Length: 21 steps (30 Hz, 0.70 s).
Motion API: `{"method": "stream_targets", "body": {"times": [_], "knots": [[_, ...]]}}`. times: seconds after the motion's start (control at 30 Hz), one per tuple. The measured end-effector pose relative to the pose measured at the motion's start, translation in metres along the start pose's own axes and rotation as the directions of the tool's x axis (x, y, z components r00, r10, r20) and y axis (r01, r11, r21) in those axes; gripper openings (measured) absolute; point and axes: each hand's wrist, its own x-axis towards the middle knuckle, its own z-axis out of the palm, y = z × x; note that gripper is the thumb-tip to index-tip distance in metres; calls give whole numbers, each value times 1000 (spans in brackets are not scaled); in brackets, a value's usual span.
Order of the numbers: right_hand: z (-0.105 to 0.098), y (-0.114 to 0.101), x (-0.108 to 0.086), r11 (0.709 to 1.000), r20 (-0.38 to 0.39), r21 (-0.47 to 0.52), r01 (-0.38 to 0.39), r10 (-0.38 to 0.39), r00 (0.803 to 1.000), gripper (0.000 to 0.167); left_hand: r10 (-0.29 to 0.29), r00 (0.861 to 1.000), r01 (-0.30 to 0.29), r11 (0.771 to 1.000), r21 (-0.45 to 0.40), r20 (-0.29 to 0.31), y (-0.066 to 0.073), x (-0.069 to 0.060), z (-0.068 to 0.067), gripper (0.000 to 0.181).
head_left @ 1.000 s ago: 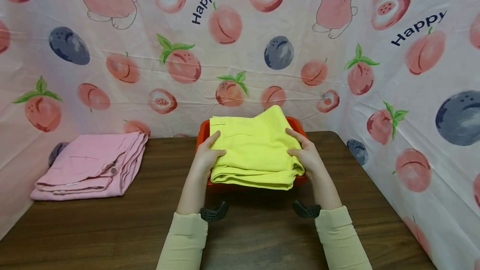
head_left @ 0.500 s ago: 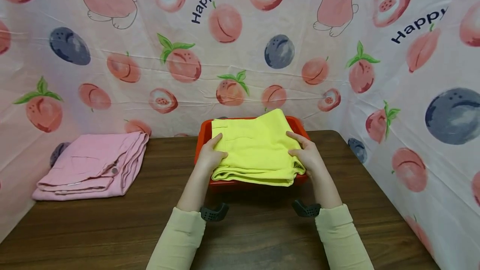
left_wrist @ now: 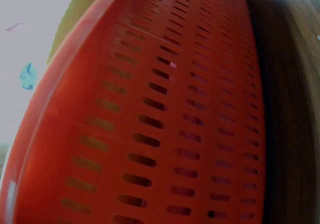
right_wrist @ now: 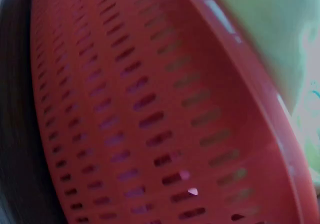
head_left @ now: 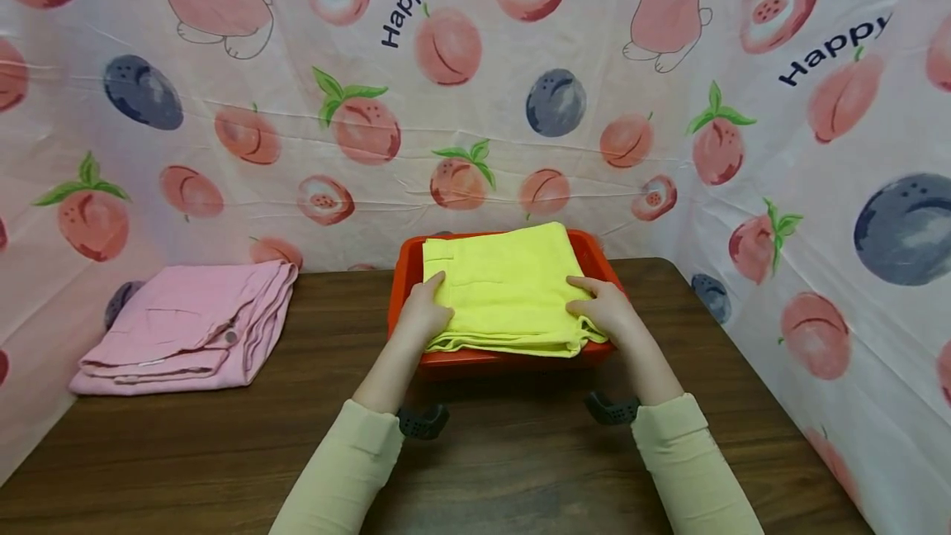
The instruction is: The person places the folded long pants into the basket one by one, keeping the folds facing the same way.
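Note:
A folded yellow garment [head_left: 508,287] lies at the mouth of a red slotted plastic basket [head_left: 513,363], its back edge near the far rim. My left hand [head_left: 425,312] holds its left side, thumb and a finger over the cloth. On the right side my right hand [head_left: 605,304] holds it likewise; the other fingers of both hands are hidden. In the left wrist view the basket wall [left_wrist: 165,108] fills most of the picture, with yellowish cloth [left_wrist: 82,13] above the rim. The right wrist view shows the basket's slots [right_wrist: 140,108], pinkish contents behind them.
A folded pink garment [head_left: 178,320] with a metal button lies on the dark wooden table [head_left: 319,403] to the left. A fruit-printed cloth [head_left: 490,89] hangs behind the table and along both sides.
Both hands have lowered the yellow garment, so it lies flatter and more of the red basket's rim shows. The pink garment has stayed in place.

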Motion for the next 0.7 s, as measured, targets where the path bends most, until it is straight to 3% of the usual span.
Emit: {"method": "stream_targets", "body": {"times": [0.33,0.57,0.7], "knots": [[-3,-3,1,972,200,-226,69,-23,979,79,-19,997,5,984,177,73,2,-2,1,70],[-7,-3,4,947,392,-294,128,-3,920,99,-43,994,21,978,210,98,1,-1,4,71],[-8,-2,5,946,438,-299,122,22,899,95,-59,991,30,973,230,120,0,0,5,70]]}}
